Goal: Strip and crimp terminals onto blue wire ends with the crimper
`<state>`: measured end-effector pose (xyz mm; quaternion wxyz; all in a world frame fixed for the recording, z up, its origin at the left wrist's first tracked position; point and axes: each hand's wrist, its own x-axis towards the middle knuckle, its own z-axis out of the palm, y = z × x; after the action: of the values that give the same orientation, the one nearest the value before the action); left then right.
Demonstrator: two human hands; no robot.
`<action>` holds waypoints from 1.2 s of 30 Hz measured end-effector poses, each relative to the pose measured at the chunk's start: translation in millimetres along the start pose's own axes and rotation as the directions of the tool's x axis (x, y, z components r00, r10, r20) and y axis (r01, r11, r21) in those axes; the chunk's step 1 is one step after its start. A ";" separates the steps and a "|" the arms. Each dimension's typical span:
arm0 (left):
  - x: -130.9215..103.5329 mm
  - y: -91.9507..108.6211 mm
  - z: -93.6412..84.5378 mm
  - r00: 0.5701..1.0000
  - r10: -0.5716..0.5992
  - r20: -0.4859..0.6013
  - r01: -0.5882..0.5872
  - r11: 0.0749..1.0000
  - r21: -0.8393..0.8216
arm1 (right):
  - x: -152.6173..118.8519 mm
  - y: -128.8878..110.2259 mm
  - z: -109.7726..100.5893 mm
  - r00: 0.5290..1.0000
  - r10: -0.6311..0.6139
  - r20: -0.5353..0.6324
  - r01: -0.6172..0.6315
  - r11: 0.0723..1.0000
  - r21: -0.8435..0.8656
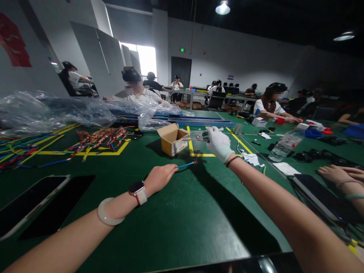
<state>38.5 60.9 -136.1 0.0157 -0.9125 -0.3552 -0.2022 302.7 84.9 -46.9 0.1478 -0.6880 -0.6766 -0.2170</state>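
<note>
My left hand (160, 177), bare, is closed in a pinch on a thin blue wire (185, 165). The wire points right, just above the green table, and bare copper strands (195, 162) fan out at its tip. My right hand (218, 143) wears a white glove and reaches farther forward. Its fingers are bent together beside a patch of small metal pieces (199, 137); what they hold, if anything, is hidden. Between the hands, slightly farther off, stands an open cardboard box (172, 144) with its flap up.
Wires with braided copper (102, 137) lie at left, below plastic wrap (57, 110). Dark flat devices (31, 197) rest near my left arm. A water bottle (288, 142), white scraps (251, 157) and a co-worker's hands (338, 176) are at right. Blue rails (199, 122) cross the back.
</note>
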 end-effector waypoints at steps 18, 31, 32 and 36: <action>-1.9 1.6 2.3 0.999 0.047 0.005 -0.047 0.999 -0.026 | 108.3 -79.0 -17.5 0.759 -0.632 -0.155 0.638 0.770 -0.015; -1.5 8.2 -3.1 0.994 0.056 -0.091 -0.054 0.998 0.028 | -14.4 7.7 -9.7 0.978 0.077 -0.192 0.009 0.911 0.413; -1.5 9.0 -3.1 0.992 0.063 -0.106 -0.060 0.998 0.031 | -30.3 12.6 -4.0 0.976 0.085 -0.202 0.010 0.904 0.428; -1.5 11.3 -4.6 0.986 0.066 -0.154 -0.059 0.997 0.045 | -74.3 23.8 17.0 0.975 0.072 -0.211 0.031 0.894 0.448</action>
<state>43.3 50.7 -131.1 0.0677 -0.9042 -0.3281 -0.2648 328.8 27.9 -96.4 0.3792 -0.6140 -0.6801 -0.1294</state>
